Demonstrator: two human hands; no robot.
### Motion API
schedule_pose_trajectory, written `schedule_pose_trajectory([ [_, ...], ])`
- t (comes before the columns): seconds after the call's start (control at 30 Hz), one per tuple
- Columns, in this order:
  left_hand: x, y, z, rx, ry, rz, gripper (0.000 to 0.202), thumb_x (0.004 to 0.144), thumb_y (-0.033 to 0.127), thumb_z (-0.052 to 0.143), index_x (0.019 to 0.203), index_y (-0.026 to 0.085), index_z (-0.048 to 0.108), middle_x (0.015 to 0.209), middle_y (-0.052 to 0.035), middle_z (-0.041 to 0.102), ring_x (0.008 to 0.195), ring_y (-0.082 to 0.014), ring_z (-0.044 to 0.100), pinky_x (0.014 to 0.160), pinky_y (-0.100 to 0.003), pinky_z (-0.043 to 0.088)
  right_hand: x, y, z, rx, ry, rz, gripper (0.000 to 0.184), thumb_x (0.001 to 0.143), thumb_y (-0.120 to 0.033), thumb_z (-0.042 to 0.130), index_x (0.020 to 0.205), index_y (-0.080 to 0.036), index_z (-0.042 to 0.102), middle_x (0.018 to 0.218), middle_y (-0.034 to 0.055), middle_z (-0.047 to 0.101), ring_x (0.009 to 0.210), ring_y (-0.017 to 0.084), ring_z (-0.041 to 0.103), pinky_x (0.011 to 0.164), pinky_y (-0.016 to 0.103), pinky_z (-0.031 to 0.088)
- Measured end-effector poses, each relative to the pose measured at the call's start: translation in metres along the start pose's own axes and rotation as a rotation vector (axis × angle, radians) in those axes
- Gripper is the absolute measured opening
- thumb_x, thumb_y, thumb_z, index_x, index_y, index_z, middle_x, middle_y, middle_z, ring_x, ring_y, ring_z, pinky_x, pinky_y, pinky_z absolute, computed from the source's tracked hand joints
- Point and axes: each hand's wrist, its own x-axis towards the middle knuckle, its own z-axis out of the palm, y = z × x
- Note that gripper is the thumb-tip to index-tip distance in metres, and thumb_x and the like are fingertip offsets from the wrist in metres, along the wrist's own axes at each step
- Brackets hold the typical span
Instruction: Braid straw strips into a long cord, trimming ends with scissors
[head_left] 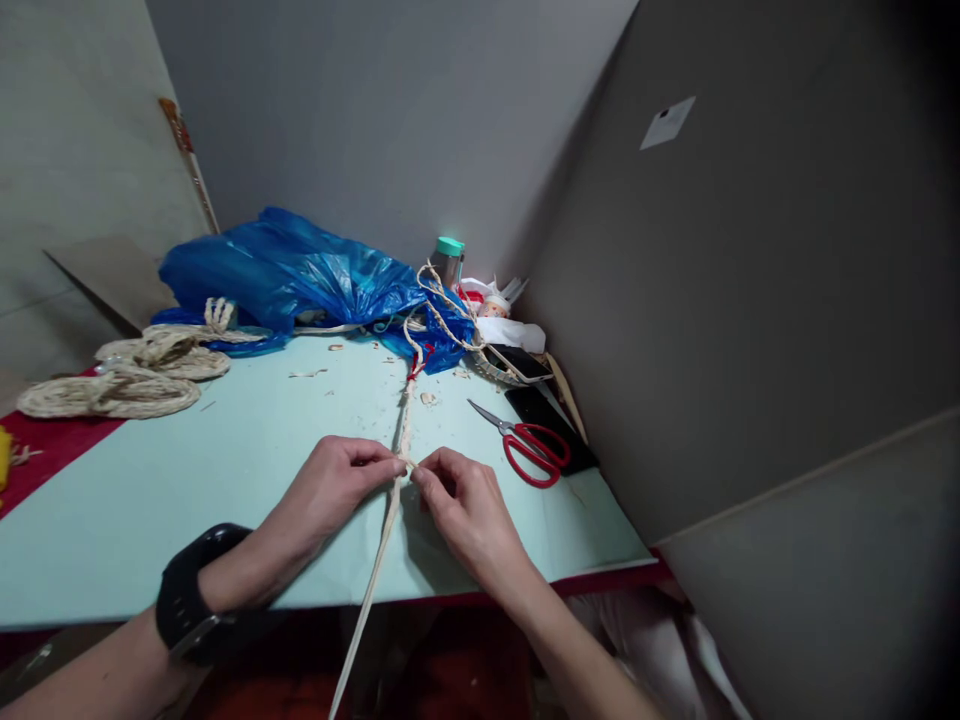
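A pale braided fibre cord (406, 425) runs from a red tie (417, 362) near the blue bag down to my hands. Below them a long loose strand (371, 590) hangs over the table's front edge. My left hand (352, 475) pinches the cord between thumb and fingertips. Close beside it, my right hand (461, 495) is closed, its thumb and forefinger pinching a strand at the same spot. Fingertips of both hands nearly meet there. Red-handled scissors (536, 453) lie to the right of my right hand, blades pointing up-left.
Woven straw sandals (112, 392) lie at the left. A blue plastic bag (292, 270) fills the back of the pale green table (247, 450), near a green-lidded jar (449, 255). A black flat object (551, 425) lies by the scissors. A grey partition (750, 300) borders the right side.
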Motion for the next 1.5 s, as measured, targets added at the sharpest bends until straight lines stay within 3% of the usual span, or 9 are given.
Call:
schedule_pose_trajectory([
  [0.27, -0.005, -0.003, 0.009, -0.220, -0.013, -0.164, 0.022, 0.072, 0.032, 0.069, 0.060, 0.013, 0.071, 0.038, 0.0049, 0.045, 0.040, -0.0060, 0.032, 0.044, -0.021, 0.019, -0.031, -0.009, 0.028, -0.265, 0.088, -0.204, 0.018, 0.095, -0.017, 0.037, 0.096, -0.018, 0.056, 0.071, 0.0022, 0.065, 0.054, 0.014, 0.054, 0.053, 0.026, 0.032],
  [0.47, -0.008, -0.001, 0.006, -0.377, -0.048, -0.210, 0.020, 0.068, 0.032, 0.078, 0.069, 0.013, 0.074, 0.052, 0.0009, 0.062, 0.043, -0.0036, 0.038, 0.044, -0.017, 0.025, -0.036, -0.004, 0.039, -0.668, 0.054, -0.379, 0.025, 0.079, -0.005, 0.049, 0.099, -0.015, 0.059, 0.079, 0.0063, 0.068, 0.066, 0.021, 0.061, 0.054, 0.029, 0.033],
  [0.53, -0.008, 0.000, 0.004, -0.453, -0.041, -0.240, 0.020, 0.063, 0.029, 0.082, 0.071, 0.013, 0.074, 0.062, -0.0016, 0.069, 0.051, -0.0063, 0.051, 0.050, -0.017, 0.036, -0.032, -0.009, 0.026, -0.588, 0.062, -0.399, 0.011, 0.089, -0.017, 0.052, 0.091, -0.018, 0.062, 0.080, 0.0062, 0.069, 0.072, 0.021, 0.061, 0.061, 0.029, 0.039],
  [0.67, -0.009, 0.003, 0.001, -0.501, -0.049, -0.244, 0.022, 0.062, 0.029, 0.083, 0.072, 0.013, 0.074, 0.065, -0.0036, 0.072, 0.060, -0.0127, 0.062, 0.058, -0.021, 0.045, -0.013, -0.013, 0.000, -0.218, 0.129, -0.207, 0.021, 0.096, -0.032, 0.050, 0.093, -0.018, 0.065, 0.088, 0.0062, 0.070, 0.082, 0.019, 0.063, 0.075, 0.029, 0.044],
  [0.83, -0.012, 0.005, 0.002, -0.468, -0.043, -0.192, 0.025, 0.059, 0.027, 0.082, 0.079, 0.014, 0.074, 0.058, -0.0008, 0.069, 0.055, -0.0141, 0.059, 0.058, -0.025, 0.045, 0.013, -0.002, 0.006, 0.254, -0.206, -0.037, 0.020, 0.098, -0.029, 0.043, 0.097, -0.018, 0.059, 0.077, 0.0013, 0.064, 0.066, 0.013, 0.059, 0.064, 0.025, 0.045],
  [1.0, -0.015, -0.002, 0.000, -0.284, -0.035, -0.066, 0.019, 0.071, 0.031, 0.071, 0.078, 0.014, 0.069, 0.070, -0.0025, 0.071, 0.070, -0.0160, 0.061, 0.070, -0.027, 0.045, 0.021, 0.004, 0.013, 0.314, -0.233, 0.008, 0.024, 0.093, -0.033, 0.048, 0.078, -0.017, 0.058, 0.065, -0.0027, 0.050, 0.051, 0.007, 0.037, 0.047, 0.020, 0.026],
  [1.17, -0.018, -0.005, -0.003, -0.085, -0.041, -0.011, 0.020, 0.080, 0.036, 0.061, 0.090, 0.019, 0.058, 0.066, 0.0012, 0.069, 0.060, -0.0153, 0.054, 0.059, -0.027, 0.038, 0.021, 0.008, 0.012, 0.334, -0.175, 0.024, 0.028, 0.087, -0.032, 0.054, 0.066, -0.015, 0.061, 0.051, -0.0064, 0.034, 0.048, 0.007, 0.025, 0.046, 0.022, 0.019],
  [1.4, -0.024, 0.016, -0.024, 0.531, -0.015, 0.182, 0.026, 0.086, 0.034, 0.047, 0.076, 0.021, 0.068, 0.072, -0.0004, 0.071, 0.071, -0.0188, 0.060, 0.069, -0.030, 0.038, 0.016, 0.010, 0.022, 0.281, -0.021, 0.023, 0.023, 0.083, -0.028, 0.058, 0.068, -0.014, 0.066, 0.048, -0.0036, 0.050, 0.047, 0.008, 0.037, 0.048, 0.021, 0.027],
  [1.5, -0.036, 0.021, -0.018, 0.698, 0.039, 0.182, 0.029, 0.087, 0.033, 0.045, 0.074, 0.022, 0.068, 0.069, -0.0015, 0.070, 0.063, -0.0187, 0.059, 0.065, -0.031, 0.037, 0.014, 0.008, 0.026, 0.271, -0.004, 0.016, 0.024, 0.084, -0.026, 0.055, 0.070, -0.013, 0.070, 0.051, -0.0012, 0.058, 0.046, 0.009, 0.040, 0.048, 0.021, 0.030],
])
